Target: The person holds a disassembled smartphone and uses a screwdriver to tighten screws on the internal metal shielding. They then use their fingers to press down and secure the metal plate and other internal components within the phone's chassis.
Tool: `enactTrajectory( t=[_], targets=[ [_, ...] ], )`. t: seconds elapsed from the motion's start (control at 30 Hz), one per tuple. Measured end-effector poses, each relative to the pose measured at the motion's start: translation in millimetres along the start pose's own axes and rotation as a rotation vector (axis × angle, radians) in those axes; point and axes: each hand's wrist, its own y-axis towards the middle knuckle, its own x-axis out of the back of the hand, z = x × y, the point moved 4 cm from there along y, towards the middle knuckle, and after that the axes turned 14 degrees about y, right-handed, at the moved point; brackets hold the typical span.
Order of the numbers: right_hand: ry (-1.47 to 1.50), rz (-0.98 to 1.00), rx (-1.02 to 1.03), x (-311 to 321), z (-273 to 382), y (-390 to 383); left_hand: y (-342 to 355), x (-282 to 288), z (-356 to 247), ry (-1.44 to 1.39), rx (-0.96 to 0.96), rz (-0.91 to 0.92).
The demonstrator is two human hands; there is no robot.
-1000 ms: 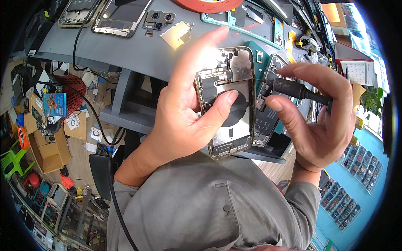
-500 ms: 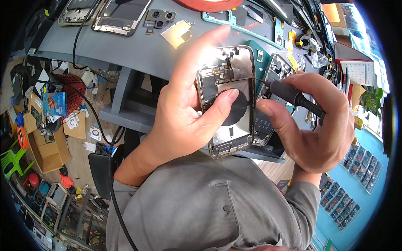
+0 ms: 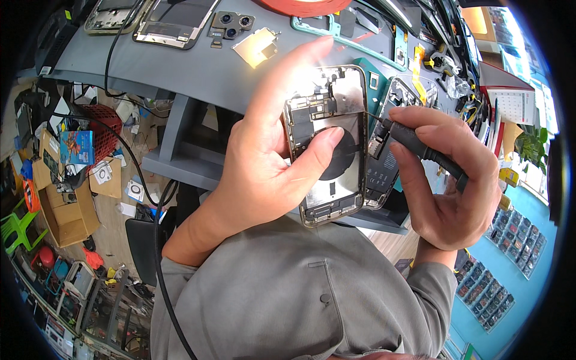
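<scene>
My left hand (image 3: 264, 168) grips an opened phone housing (image 3: 354, 186) along its left side, thumb over the round black coil (image 3: 342, 159) inside. My right hand (image 3: 456, 180) holds a dark cylindrical tool (image 3: 413, 140) between curled fingers; its thin tip reaches the right half of the housing, level with the upper metal plate (image 3: 351, 93), though I cannot tell whether it touches. Behind the housing lie a second opened phone (image 3: 384, 174) with a black battery and a teal fixture (image 3: 366, 66).
The grey bench (image 3: 204, 69) holds phone frames (image 3: 165, 30), a camera module (image 3: 231, 24), a gold sheet (image 3: 255, 51), red tape (image 3: 294, 3) and loose parts. A black cable (image 3: 159, 264) hangs at my left, beside a cluttered floor with an open carton (image 3: 69, 219). Parts trays (image 3: 513, 246) stand at right.
My right hand and the tool have tilted and moved slightly downward; my fingers now curl over the tool and the thumb has shifted. My left hand and housing have barely moved.
</scene>
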Motion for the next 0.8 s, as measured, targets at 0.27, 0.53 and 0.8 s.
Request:
enactTrajectory(
  t=[0.27, 0.53, 0.8],
  targets=[
    [-0.040, 0.085, 0.060, 2.3, 1.8, 1.7, 0.1, -0.7, 0.3, -0.013, -0.005, -0.006],
    [-0.124, 0.094, 0.101, 0.4, 7.9, 8.9, 0.7, -2.6, -2.6, -0.049, 0.022, -0.032],
    [-0.156, 0.051, 0.112, -6.4, 8.4, 8.7, -0.6, -1.0, 0.0, -0.062, 0.027, -0.019]
  ],
)
